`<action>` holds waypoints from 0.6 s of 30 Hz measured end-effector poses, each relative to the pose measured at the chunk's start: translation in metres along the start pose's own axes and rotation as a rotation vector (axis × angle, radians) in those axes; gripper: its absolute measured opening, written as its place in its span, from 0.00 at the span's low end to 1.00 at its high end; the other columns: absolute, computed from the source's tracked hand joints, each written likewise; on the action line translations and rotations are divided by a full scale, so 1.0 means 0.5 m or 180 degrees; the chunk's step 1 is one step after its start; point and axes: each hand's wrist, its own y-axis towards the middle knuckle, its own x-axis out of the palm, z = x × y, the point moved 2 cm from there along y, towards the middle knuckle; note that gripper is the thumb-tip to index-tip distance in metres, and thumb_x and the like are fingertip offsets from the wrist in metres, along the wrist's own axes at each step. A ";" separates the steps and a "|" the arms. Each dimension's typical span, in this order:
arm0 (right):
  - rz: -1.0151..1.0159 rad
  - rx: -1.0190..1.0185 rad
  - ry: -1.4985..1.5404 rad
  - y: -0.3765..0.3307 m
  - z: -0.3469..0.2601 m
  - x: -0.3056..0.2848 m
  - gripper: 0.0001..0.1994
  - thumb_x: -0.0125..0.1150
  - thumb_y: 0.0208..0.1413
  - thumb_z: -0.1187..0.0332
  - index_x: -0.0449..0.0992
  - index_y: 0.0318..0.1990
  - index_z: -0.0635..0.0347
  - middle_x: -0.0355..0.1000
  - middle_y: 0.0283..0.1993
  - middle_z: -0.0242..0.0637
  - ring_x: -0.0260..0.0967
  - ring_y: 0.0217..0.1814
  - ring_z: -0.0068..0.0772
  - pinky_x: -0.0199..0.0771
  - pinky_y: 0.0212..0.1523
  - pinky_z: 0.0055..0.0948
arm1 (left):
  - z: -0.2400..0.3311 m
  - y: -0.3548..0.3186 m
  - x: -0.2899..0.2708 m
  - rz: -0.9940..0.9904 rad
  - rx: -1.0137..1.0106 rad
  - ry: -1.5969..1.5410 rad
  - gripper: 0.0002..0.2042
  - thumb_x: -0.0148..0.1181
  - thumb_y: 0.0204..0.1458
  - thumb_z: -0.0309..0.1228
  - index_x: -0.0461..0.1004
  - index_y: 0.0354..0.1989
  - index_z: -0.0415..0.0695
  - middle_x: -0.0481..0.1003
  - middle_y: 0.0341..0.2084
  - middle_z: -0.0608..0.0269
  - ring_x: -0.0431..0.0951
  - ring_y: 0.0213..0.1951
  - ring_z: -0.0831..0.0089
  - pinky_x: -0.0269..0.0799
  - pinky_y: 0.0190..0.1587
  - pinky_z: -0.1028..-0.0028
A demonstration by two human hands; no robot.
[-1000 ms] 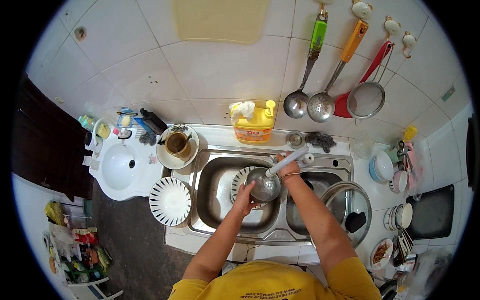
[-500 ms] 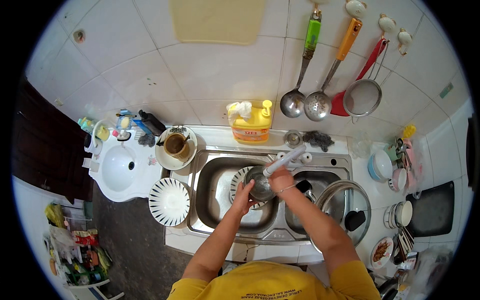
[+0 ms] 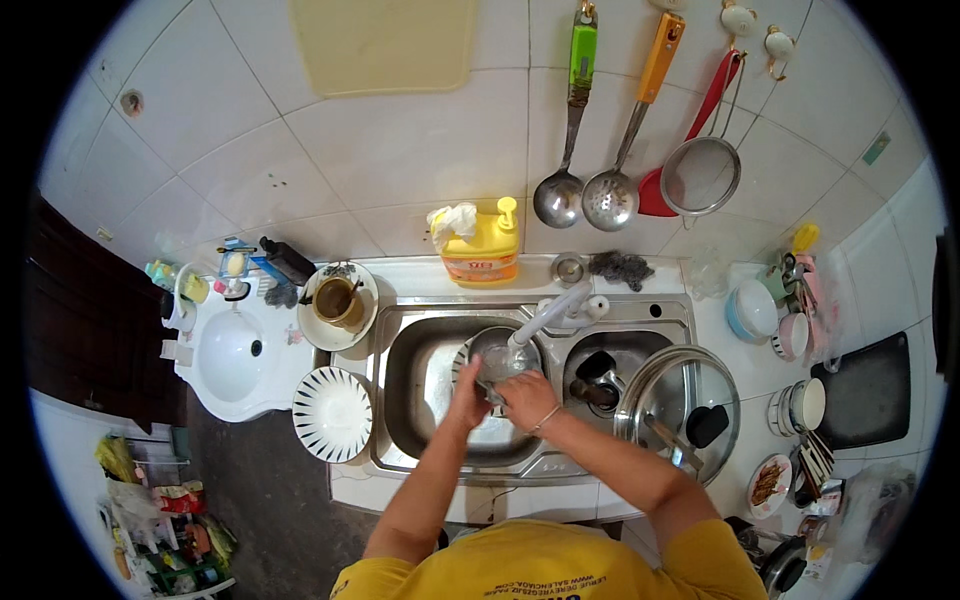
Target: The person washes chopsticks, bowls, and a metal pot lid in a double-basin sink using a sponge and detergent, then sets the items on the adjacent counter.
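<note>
A round metal bowl (image 3: 492, 345) is tilted beneath the white faucet spout (image 3: 535, 325), over the left sink basin (image 3: 415, 360). My left hand (image 3: 467, 398) grips the bowl's near left side. My right hand (image 3: 525, 397) is closed at its near right edge, with a bracelet on the wrist. Something greyish shows between my hands; I cannot make out what it is. Behind the bowl, a striped plate (image 3: 460, 362) lies in the basin, mostly hidden. Dark-handled utensils (image 3: 598, 375) rest in the right basin.
A glass lid (image 3: 722, 385) covers part of the right basin's edge. Left of the sink stand a striped bowl (image 3: 332, 415) and a plate (image 3: 358, 335) holding a brown cup (image 3: 335, 302). Behind are a yellow pump jug (image 3: 482, 250) and steel wool (image 3: 620, 268). Ladles (image 3: 558, 200) hang above.
My right hand has come down from the faucet to the bowl's near edge. The spout now points into the bowl. The whole view has shifted slightly.
</note>
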 end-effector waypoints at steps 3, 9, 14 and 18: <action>-0.0351 0.0597 0.0287 -0.002 -0.033 0.040 0.06 0.50 0.42 0.69 0.72 0.29 0.54 0.71 0.25 0.35 0.70 0.35 0.33 0.64 0.44 0.32 | -0.040 0.026 -0.054 0.0152 -0.0062 0.0004 0.24 0.57 0.44 0.48 0.62 0.48 0.51 0.68 0.43 0.63 0.69 0.45 0.66 0.67 0.43 0.56; -0.0687 -0.1014 -0.0557 -0.048 0.051 0.020 0.05 0.51 0.43 0.67 0.73 0.28 0.50 0.71 0.27 0.30 0.67 0.44 0.27 0.58 0.52 0.32 | 0.076 -0.027 -0.017 -0.0122 -0.0588 0.1596 0.28 0.57 0.44 0.47 0.59 0.51 0.48 0.69 0.42 0.59 0.72 0.40 0.66 0.72 0.34 0.61; -0.0246 0.1172 0.0917 -0.012 -0.031 0.070 0.04 0.54 0.41 0.66 0.72 0.23 0.55 0.72 0.29 0.34 0.68 0.41 0.34 0.62 0.47 0.33 | -0.039 -0.013 -0.025 0.0398 0.0864 0.0538 0.32 0.57 0.45 0.45 0.52 0.57 0.48 0.64 0.48 0.59 0.69 0.43 0.66 0.69 0.39 0.63; -0.1263 -0.0257 0.0487 -0.045 -0.025 0.027 0.07 0.51 0.46 0.66 0.73 0.30 0.54 0.72 0.29 0.39 0.70 0.38 0.39 0.65 0.42 0.38 | 0.004 -0.029 -0.096 -0.0076 -0.0630 0.0401 0.22 0.52 0.48 0.44 0.62 0.50 0.49 0.69 0.42 0.62 0.72 0.42 0.65 0.71 0.41 0.62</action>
